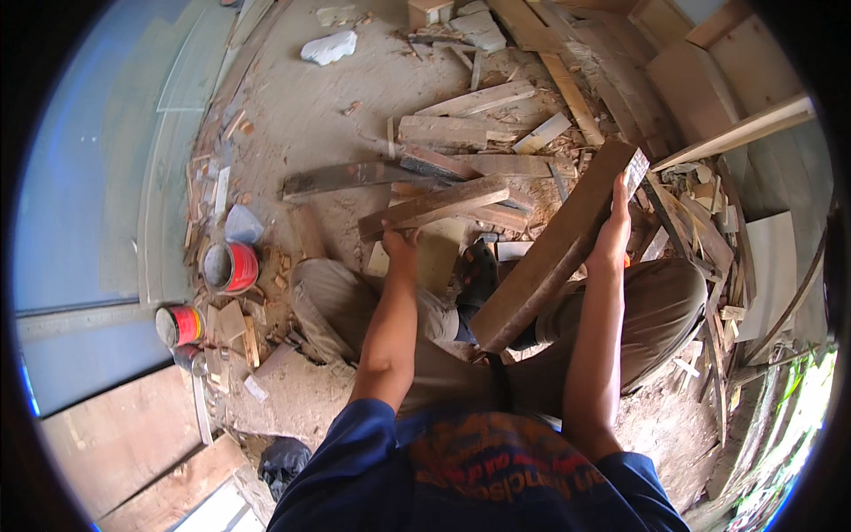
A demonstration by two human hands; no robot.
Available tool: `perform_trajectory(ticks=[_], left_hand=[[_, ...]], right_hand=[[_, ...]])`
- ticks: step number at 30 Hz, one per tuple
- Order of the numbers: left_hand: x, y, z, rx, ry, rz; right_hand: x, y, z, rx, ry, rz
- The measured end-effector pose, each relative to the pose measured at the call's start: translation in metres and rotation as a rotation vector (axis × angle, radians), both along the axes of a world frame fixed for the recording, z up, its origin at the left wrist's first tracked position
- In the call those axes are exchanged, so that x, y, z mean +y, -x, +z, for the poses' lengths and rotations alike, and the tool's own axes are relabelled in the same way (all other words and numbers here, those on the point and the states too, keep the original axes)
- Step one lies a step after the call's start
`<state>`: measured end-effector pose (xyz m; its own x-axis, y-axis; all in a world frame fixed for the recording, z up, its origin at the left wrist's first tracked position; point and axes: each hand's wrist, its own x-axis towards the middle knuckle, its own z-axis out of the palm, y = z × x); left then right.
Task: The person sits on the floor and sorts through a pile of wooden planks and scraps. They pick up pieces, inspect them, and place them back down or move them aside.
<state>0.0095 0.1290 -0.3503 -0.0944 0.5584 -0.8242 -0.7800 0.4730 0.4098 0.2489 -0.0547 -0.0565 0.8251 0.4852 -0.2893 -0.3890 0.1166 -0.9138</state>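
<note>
My right hand (612,232) grips a thick brown wooden beam (557,250) along its right side. The beam slants from my lap up to the far right, and its far end face looks pale. In front of my left knee, my left hand (401,239) is closed on a shorter wooden block (439,206), near the block's left end. Part of that hand's fingers is hidden by the block. Beyond the block lies a dark wood piece (341,177), with several other offcuts beside it. Close to my left hand, a pale flat board (434,253) rests on the ground.
Paint cans, one red (232,268) and one red and yellow (180,325), stand at the left. Wood scraps (470,131) lie scattered ahead. Leaning boards (691,89) crowd the right side. A white lump (329,48) sits far off on the dirt floor (292,97).
</note>
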Motion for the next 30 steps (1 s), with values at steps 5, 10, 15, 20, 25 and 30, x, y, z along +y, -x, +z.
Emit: perform_trajectory(ticks=[5,10,15,20,25,30], left_hand=[[0.009,-0.084,0.006,-0.172,-0.264,-0.135],[0.024,-0.058,0.034,-0.155,-0.254,-0.203],[0.020,0.058,0.030,-0.143,-0.431,-0.264],[0.000,0.110,0.019,0.034,-0.223,-0.071],[0.007,0.112,0.000,0.109,-0.187,-0.255],[0.013,0.094,-0.029,0.519,0.016,-0.707]], right_hand=[[-0.014,-0.004,0.001,-0.019,0.011,-0.048],[-0.009,-0.009,-0.001,-0.014,-0.049,-0.091],[0.000,-0.014,-0.028,0.087,-0.100,-0.025],[0.021,0.018,-0.007,0.085,-0.023,0.060],[0.032,0.018,-0.016,0.039,0.005,0.083],[0.036,0.016,-0.021,0.050,-0.015,0.104]])
